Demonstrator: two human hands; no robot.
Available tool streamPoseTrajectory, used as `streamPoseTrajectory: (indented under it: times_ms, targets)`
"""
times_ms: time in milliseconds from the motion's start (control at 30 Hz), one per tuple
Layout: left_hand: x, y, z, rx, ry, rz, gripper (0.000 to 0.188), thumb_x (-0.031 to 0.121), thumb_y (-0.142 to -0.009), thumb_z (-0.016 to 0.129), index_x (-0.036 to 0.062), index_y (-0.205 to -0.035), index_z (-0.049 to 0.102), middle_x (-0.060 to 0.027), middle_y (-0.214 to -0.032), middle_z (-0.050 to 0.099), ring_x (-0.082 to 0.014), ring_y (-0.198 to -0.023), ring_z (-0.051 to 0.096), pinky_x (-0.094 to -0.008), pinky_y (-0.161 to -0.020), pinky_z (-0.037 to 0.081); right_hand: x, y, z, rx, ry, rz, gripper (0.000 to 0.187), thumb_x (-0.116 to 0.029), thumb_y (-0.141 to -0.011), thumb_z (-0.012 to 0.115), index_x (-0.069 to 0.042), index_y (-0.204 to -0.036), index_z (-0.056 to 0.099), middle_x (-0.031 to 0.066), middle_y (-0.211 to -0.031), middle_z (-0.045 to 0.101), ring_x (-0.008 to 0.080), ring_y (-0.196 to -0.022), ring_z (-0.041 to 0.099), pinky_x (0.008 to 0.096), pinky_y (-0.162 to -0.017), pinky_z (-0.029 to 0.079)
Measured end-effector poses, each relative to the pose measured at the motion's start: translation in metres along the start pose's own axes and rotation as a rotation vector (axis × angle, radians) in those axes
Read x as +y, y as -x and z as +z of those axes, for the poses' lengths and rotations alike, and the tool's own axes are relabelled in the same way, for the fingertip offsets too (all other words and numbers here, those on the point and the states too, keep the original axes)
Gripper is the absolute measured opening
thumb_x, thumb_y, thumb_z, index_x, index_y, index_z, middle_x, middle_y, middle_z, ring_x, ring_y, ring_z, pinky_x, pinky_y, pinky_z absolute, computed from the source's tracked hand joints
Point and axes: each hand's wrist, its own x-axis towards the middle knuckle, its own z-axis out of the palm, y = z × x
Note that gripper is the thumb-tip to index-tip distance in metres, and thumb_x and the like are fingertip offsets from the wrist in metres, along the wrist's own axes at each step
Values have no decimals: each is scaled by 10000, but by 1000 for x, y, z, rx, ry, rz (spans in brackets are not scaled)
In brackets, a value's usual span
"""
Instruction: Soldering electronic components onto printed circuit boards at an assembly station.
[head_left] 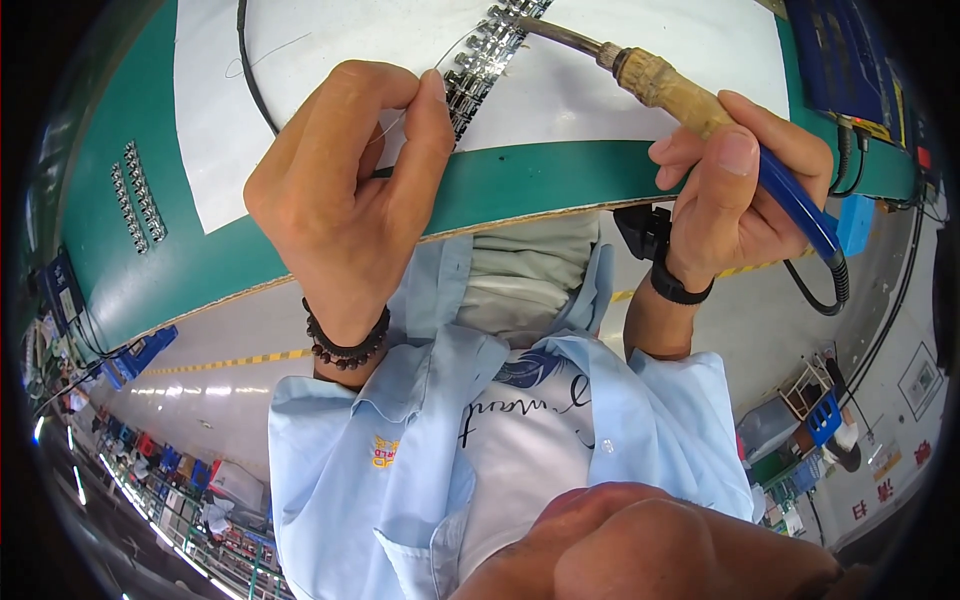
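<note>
My right hand (735, 190) grips a soldering iron (665, 85) with a worn tan collar and a blue handle, its fingers closed round it. The iron's metal tip points left and meets the upper part of a strip of small shiny metal connectors (485, 65). Thumb and forefinger of my left hand (345, 165) pinch a thin solder wire (458, 46) beside the strip. That wire curves up toward the connectors near the iron's tip. Under the strip lies a white sheet (620, 60).
The sheet covers part of a green bench (230, 265) with a bare wooden front edge. Two short connector strips (140, 195) lie on its left side. A black cable (250, 75) runs past my left hand, and a dark blue box (850, 60) stands at the far right.
</note>
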Motion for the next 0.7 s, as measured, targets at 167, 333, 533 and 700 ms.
streamPoseTrajectory:
  times_ms: [167,333,533,700]
  targets:
    - [1,1,0,-2,0,-20,144,40,-822,749,35,-767,616,66,-516,358,-12,-494,245,-217,-474,147,3,-1,3,-3,-20,-32,231,-7,-867,695,113,-1013,561,160,-683,668,115,-577,652,157,-504,483]
    - [2,0,-1,-27,5,-27,145,43,-826,746,34,-767,614,67,-518,357,-12,-494,243,-218,-474,145,3,-4,3,-45,64,-60,232,-78,-911,653,104,-1019,558,175,-655,645,148,-499,616,193,-437,460]
    - [5,-3,-3,-40,-9,-45,154,-35,-758,735,35,-760,598,11,-579,480,-50,-463,318,-237,-423,223,2,-3,3,-57,126,-63,251,-123,-935,630,99,-1026,557,183,-644,636,166,-461,600,207,-404,448]
    - [5,-1,-3,0,5,-35,151,-34,-760,735,34,-760,600,12,-574,473,-48,-464,315,-237,-424,219,0,-4,-1,-52,120,-36,255,-132,-937,628,99,-1023,560,188,-646,636,168,-461,604,204,-398,446]
